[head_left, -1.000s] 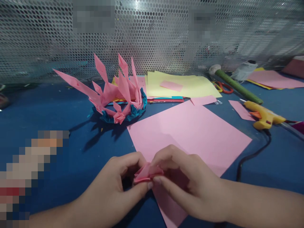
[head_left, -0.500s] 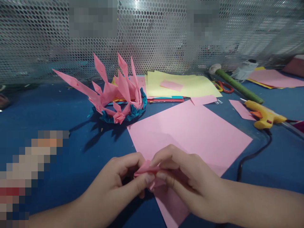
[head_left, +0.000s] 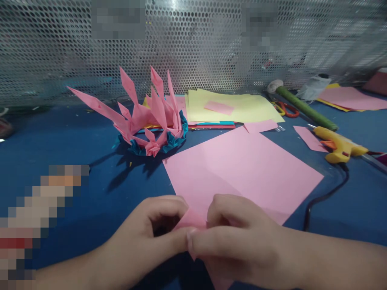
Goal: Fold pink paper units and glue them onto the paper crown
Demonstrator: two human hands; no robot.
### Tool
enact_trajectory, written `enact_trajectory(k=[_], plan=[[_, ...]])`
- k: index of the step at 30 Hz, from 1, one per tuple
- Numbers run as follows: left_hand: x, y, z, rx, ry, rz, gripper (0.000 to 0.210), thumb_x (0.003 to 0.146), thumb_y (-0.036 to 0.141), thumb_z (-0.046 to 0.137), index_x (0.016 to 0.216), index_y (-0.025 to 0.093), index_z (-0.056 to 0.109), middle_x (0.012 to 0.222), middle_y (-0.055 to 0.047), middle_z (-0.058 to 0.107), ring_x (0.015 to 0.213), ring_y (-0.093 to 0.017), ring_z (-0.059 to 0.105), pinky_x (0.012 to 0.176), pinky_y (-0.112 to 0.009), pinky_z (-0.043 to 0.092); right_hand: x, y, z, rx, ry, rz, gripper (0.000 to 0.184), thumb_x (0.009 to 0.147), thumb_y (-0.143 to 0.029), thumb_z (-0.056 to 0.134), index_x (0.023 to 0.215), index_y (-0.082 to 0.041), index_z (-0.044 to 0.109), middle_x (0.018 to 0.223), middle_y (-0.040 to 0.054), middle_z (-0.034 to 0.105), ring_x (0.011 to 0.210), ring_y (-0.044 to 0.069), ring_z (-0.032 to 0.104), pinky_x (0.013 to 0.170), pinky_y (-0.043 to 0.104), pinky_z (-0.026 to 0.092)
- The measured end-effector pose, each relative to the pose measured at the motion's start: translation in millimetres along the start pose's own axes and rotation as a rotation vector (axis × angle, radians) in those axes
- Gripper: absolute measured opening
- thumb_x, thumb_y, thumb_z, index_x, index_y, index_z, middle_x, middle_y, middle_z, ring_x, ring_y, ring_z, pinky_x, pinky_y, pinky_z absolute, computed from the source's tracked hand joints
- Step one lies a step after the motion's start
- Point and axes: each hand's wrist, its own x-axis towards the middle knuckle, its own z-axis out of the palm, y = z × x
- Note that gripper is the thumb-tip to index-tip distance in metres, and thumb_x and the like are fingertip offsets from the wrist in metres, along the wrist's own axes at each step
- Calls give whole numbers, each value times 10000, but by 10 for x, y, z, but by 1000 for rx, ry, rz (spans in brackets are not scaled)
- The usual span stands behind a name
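Folded pink paper (head_left: 193, 218), pinched tightly between the thumbs and fingers of left hand (head_left: 142, 233) and right hand (head_left: 250, 237), overlaps the left edge of the pink sheet (head_left: 242, 169); uneven thumb pressure could skew its creases.

Papercraft workspace, by its 1 glue gun (head_left: 343, 141), scissors (head_left: 292, 116) and coloured paper (head_left: 250, 108).

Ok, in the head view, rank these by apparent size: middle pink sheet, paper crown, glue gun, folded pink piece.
1. Middle pink sheet
2. Paper crown
3. Glue gun
Unsure: folded pink piece. The left hand and right hand hide part of it, and it sits nearer the camera.
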Motion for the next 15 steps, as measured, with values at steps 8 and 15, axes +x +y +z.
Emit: enact_trajectory(k=[8, 15], plan=[[10, 10, -31, -183, -48, 22, 256, 876, 376, 663, 696, 205, 725, 606, 44, 528, 551, -101, 424, 518, -190, 364, 28, -67, -53, -72, 177, 1, 136, 928, -195, 633, 855, -221, 745, 756, 8, 525, 683, 110, 568, 612, 197, 521], [5, -28, 12, -9, 36, 2, 408, 902, 486, 576, 649, 182, 676, 631, 9, 541, 553, -128, 497, 494, -205, 423, 64, -54, -1, 237, 183, 229, 99, 813, -72, 702, 823, -164, 734, 922, 47, 589, 830, 116, 644, 752, 204, 552]])
